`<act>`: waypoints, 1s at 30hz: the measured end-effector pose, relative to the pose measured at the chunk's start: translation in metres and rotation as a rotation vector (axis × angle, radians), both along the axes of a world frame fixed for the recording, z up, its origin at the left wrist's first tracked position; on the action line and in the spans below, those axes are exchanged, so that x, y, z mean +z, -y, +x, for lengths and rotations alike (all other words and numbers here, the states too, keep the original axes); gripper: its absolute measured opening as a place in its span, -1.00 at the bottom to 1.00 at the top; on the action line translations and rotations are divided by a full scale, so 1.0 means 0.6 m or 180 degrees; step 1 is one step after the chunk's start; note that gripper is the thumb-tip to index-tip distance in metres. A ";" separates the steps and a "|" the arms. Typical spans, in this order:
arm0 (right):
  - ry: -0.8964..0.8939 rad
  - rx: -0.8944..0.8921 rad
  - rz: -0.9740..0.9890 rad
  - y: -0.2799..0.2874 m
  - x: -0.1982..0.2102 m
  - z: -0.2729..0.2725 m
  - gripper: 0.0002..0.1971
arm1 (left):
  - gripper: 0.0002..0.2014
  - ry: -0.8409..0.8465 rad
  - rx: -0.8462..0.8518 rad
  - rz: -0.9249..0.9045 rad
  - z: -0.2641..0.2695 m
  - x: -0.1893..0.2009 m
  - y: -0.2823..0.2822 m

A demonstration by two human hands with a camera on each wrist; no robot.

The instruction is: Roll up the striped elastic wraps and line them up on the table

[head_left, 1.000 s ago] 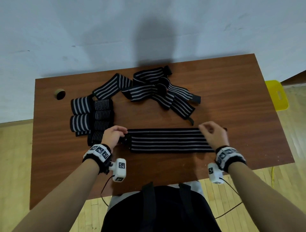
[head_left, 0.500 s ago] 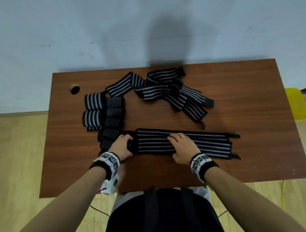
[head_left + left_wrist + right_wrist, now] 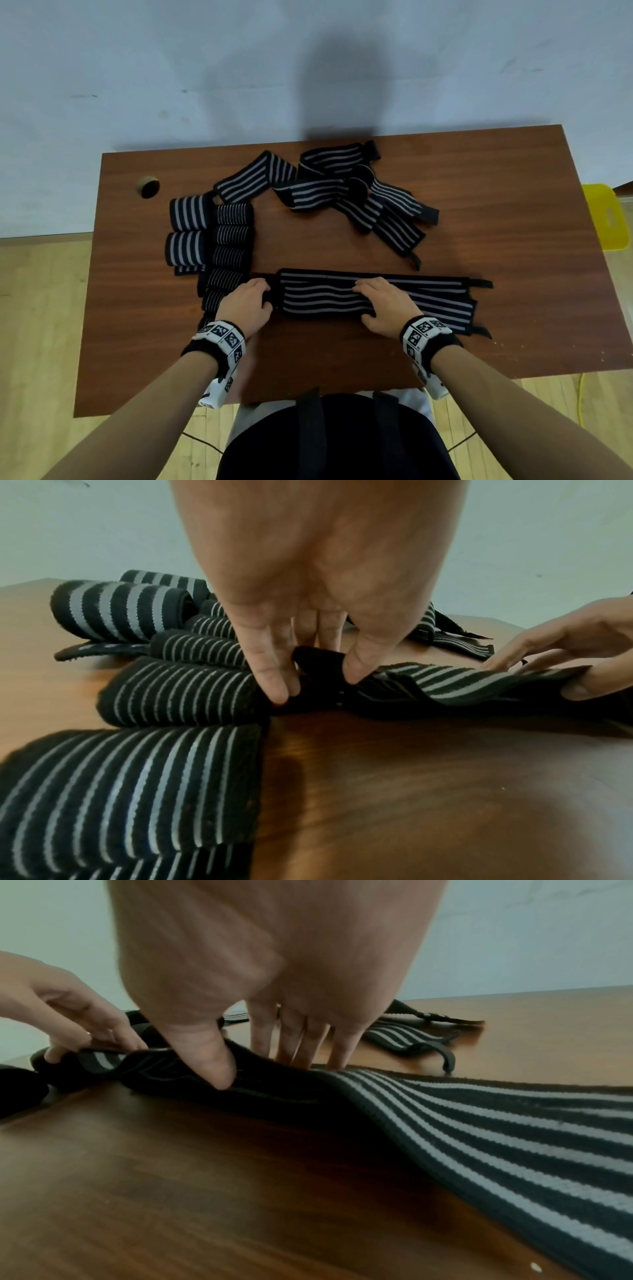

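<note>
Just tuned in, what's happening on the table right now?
A person is starting to roll a striped wrap laid flat along the near side of the table. The left hand pinches its left end; the right hand presses flat on its middle. Finished rolls sit lined up at the left, and a pile of loose wraps waits farther back.

Brown wooden table (image 3: 513,240), round cable hole (image 3: 149,186) far-left corner, against pale blue-grey wall (image 3: 205,68). Light wood floor (image 3: 37,325). Yellow plastic object (image 3: 606,219) right.
</note>
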State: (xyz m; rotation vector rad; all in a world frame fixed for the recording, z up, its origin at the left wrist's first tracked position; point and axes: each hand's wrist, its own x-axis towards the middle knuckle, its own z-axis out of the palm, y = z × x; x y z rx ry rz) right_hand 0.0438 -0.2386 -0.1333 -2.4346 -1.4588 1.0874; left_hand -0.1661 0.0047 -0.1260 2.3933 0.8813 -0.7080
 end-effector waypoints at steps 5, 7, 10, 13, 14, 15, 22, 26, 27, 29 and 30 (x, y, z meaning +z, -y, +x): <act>-0.0343 -0.0162 -0.0170 0.010 0.003 0.019 -0.36 | -0.65 0.0083 0.0107 0.0012 -0.006 -0.001 0.004; -0.0315 -0.0366 -0.0087 0.014 0.004 0.025 -0.50 | -0.69 0.0187 0.0332 -0.0080 -0.005 0.003 0.002; -0.0271 -0.0686 0.0165 0.015 0.011 0.034 -0.66 | -0.73 0.0287 0.0723 -0.0128 0.001 0.011 -0.007; -0.0213 -0.0803 0.0146 0.011 0.016 0.044 -0.64 | -0.69 0.0221 0.0944 -0.0297 0.013 0.013 -0.019; -0.0093 -0.0721 0.0053 0.007 0.016 0.048 -0.61 | -0.66 0.0204 0.0928 -0.0316 0.019 0.010 -0.023; 0.0054 -0.0602 -0.0069 0.002 0.015 0.051 -0.58 | -0.65 0.0177 0.0870 -0.0294 0.026 0.010 -0.027; 0.0441 -0.0225 -0.0552 -0.018 0.007 0.087 -0.43 | -0.70 -0.0177 0.0482 -0.0222 0.069 0.003 -0.061; 0.0222 -0.0320 -0.0392 -0.011 0.005 0.095 -0.46 | -0.73 -0.0430 0.0613 -0.0509 0.081 0.009 -0.086; 0.0219 -0.0278 -0.0478 -0.011 0.004 0.095 -0.44 | -0.74 -0.0560 0.0490 -0.0475 0.082 0.008 -0.088; 0.0232 -0.0196 -0.0681 -0.009 -0.001 0.096 -0.38 | -0.72 -0.0901 0.0137 -0.0239 0.083 0.010 -0.081; 0.0240 -0.0175 -0.0738 -0.006 -0.003 0.096 -0.35 | -0.69 -0.1015 -0.0029 -0.0040 0.084 0.010 -0.076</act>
